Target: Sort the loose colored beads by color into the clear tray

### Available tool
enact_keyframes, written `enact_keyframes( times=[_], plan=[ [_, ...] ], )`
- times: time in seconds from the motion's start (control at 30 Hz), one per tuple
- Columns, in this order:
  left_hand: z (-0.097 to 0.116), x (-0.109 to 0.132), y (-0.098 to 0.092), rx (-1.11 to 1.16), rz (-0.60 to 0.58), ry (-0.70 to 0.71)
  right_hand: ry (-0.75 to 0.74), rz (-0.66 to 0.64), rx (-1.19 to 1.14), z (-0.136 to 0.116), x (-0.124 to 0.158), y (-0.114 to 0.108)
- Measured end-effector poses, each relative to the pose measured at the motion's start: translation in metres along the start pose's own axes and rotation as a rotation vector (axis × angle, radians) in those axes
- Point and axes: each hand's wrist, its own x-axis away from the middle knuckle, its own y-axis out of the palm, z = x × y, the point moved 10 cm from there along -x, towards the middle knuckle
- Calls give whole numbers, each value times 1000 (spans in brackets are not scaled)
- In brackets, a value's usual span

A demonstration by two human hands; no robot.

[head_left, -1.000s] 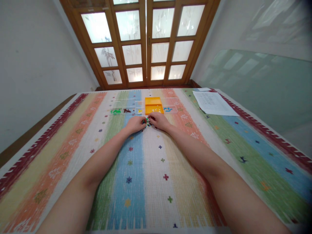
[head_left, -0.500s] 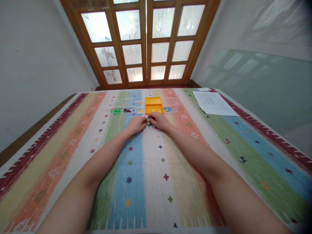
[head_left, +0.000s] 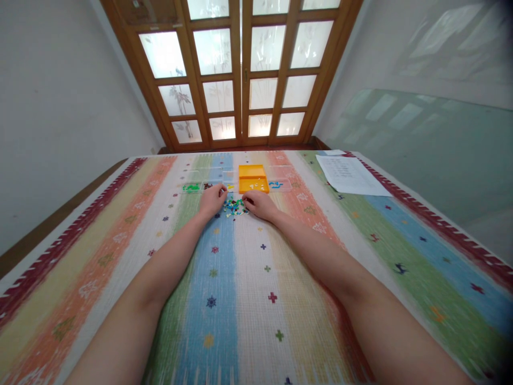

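Observation:
A loose heap of tiny mixed-coloured pieces (head_left: 233,206), green, blue, white and dark, lies on the tablecloth between my hands. My left hand (head_left: 212,200) is at the front edge of a clear box of dark brown pieces (head_left: 207,186), its fingers pinched together. At the heap's right edge rests my right hand (head_left: 260,204), fingers curled with thumb and forefinger close together. Anything in either pinch is too small to make out. Just behind the right hand stands an open orange box (head_left: 251,170) with small whitish pieces in its lower half.
Clear lidded boxes hold green pieces (head_left: 191,187) at the left, yellow pieces (head_left: 230,187) beside the orange box, and blue pieces (head_left: 276,184) at its right. A printed sheet (head_left: 352,175) lies far right on the striped tablecloth (head_left: 248,299). Behind the table are wooden glass doors (head_left: 241,80).
My left hand has moved left from the heap to the box of brown pieces, uncovering the heap. My right hand has stayed nearly in place. The view has tilted up slightly.

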Motion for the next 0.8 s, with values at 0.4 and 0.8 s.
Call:
enact_keyframes(
  times=[0.4,0.8],
  plan=[
    [-25,-37,3,-53,3,-79,12,-9,8,4,0,3],
    [-24,-30,8,-34,57,-78,31,-5,-6,3,1,1]
  ],
)
